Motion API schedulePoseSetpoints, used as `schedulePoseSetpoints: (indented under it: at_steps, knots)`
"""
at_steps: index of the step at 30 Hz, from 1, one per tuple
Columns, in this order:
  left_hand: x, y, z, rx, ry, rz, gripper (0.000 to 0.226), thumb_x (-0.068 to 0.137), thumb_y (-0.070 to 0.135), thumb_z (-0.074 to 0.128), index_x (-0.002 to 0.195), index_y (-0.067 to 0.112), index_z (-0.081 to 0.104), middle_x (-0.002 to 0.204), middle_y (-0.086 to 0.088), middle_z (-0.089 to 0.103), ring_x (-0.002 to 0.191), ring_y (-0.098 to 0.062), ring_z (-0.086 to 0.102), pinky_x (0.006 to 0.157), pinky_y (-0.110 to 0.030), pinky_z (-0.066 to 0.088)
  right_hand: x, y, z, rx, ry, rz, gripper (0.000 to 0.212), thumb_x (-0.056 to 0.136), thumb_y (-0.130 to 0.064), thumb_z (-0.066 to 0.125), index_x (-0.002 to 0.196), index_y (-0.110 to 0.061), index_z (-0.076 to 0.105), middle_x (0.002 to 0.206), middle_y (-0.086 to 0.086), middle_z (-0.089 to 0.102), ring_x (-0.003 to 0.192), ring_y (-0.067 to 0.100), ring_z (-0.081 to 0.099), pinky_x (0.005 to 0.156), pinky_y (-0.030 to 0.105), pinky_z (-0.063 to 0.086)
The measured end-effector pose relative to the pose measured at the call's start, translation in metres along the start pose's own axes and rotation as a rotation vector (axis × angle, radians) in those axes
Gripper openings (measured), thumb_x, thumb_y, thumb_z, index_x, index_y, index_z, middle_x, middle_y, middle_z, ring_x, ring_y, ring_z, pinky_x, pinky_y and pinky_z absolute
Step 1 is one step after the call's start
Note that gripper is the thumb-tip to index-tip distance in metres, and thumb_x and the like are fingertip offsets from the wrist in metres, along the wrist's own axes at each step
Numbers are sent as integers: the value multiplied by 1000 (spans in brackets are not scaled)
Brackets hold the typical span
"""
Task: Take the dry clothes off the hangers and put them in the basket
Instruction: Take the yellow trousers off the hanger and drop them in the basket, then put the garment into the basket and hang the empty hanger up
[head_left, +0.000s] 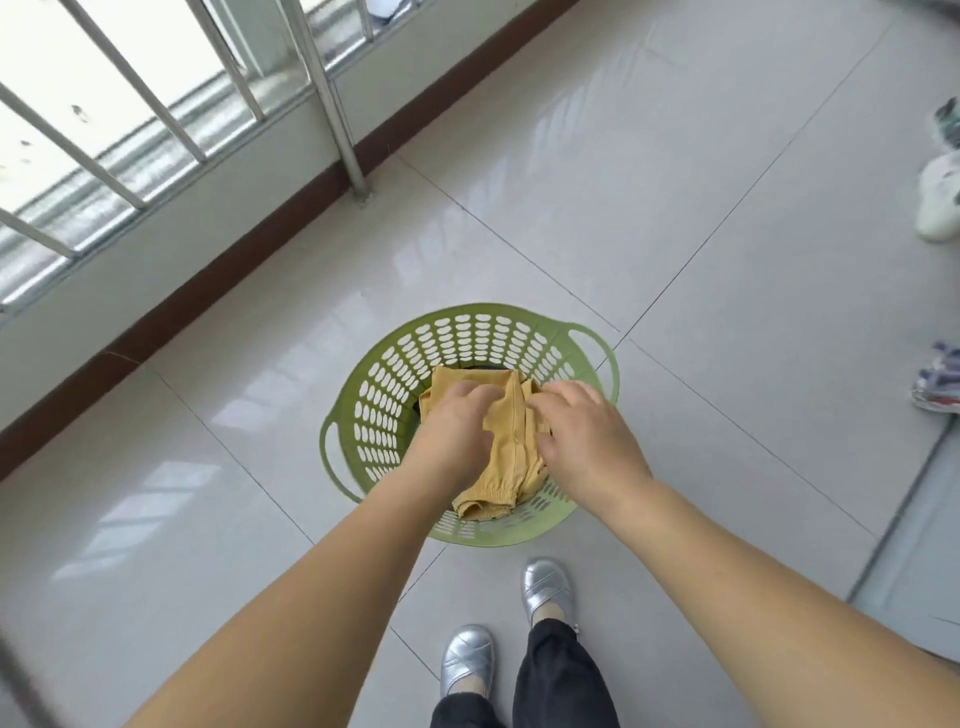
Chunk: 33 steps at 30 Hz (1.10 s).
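Observation:
A round green plastic basket (395, 374) with oval holes and two handles stands on the tiled floor in front of my feet. A mustard-yellow garment (506, 452) lies folded inside it, its elastic cuff near the basket's near rim. My left hand (454, 434) and my right hand (584, 441) both reach down into the basket, fingers curled over the cloth, gripping it on either side. Something dark lies under the yellow garment. No hanger is in view.
A metal railing (332, 104) and a low wall with a brown skirting run along the left. Several shoes (940, 202) sit at the right edge. A sliding-door track lies at the lower right. My silver shoes (548, 587) stand just behind the basket.

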<state>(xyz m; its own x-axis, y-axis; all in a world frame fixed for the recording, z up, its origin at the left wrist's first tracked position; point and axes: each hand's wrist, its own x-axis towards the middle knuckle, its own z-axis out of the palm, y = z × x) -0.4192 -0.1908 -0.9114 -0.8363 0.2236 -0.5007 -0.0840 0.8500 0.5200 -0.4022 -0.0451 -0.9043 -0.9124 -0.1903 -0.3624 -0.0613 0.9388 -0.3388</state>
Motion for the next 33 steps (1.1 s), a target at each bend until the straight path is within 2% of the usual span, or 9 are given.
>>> schedulePoseSetpoints:
  at_steps: [3,7,12,18,22,24,28,31,33]
  knots:
    - [-37,43,-53,-61,157,102,46,90,6,53,133,20,47,139,1,42,123,-16,45,96,-19,34,-29,-28,-63,66,183,28,31,93,-18,48,124,-17,55,129,-1,50,122,20,41,100,31,35]
    - [-93,96,-124,-127,345,228,38,91,9,55,127,22,53,133,3,48,118,-13,49,88,-9,28,-73,-70,-145,135,377,21,27,93,-21,50,119,-20,57,124,-5,53,117,15,45,92,26,37]
    - [-162,158,-208,-189,520,419,34,91,10,55,123,23,55,126,5,51,109,-7,53,94,-25,46,-124,-124,-243,184,649,-51,27,93,-22,52,119,-22,58,123,-7,55,116,10,48,87,19,38]
    - [-227,225,-286,-224,651,613,32,90,9,56,120,20,58,120,3,53,102,-7,57,93,-31,49,-178,-170,-343,179,887,-124,27,92,-23,55,118,-20,59,121,-3,58,115,14,50,91,23,42]
    - [-264,261,-320,-213,737,755,30,90,7,56,118,16,60,113,4,55,93,-4,55,88,-22,47,-214,-185,-390,184,1024,-135,24,92,-23,56,115,-23,61,119,-7,58,115,11,50,92,21,41]
    - [-279,278,-334,-213,783,815,29,88,6,57,115,16,61,112,5,56,89,-3,55,85,-23,49,-231,-191,-409,189,1081,-166,22,92,-20,55,113,-21,61,118,-7,59,114,11,51,94,23,43]
    - [-310,315,-365,-224,879,928,31,88,3,57,113,19,61,109,8,56,85,8,54,80,-16,49,-265,-209,-457,174,1198,-247,25,93,-16,52,116,-22,61,120,-9,56,117,8,47,97,26,42]
    - [-333,343,-388,-242,934,1015,28,87,4,59,112,17,62,105,5,57,91,-7,61,83,-27,51,-288,-220,-493,99,1297,-300,24,94,-20,49,115,-26,60,118,-13,55,115,5,45,92,20,40]
    - [-353,364,-402,-219,972,1070,27,88,7,59,112,19,61,97,15,55,94,-10,61,84,-29,51,-307,-225,-518,57,1354,-329,23,95,-21,47,113,-26,61,115,-13,55,112,6,46,88,20,40]
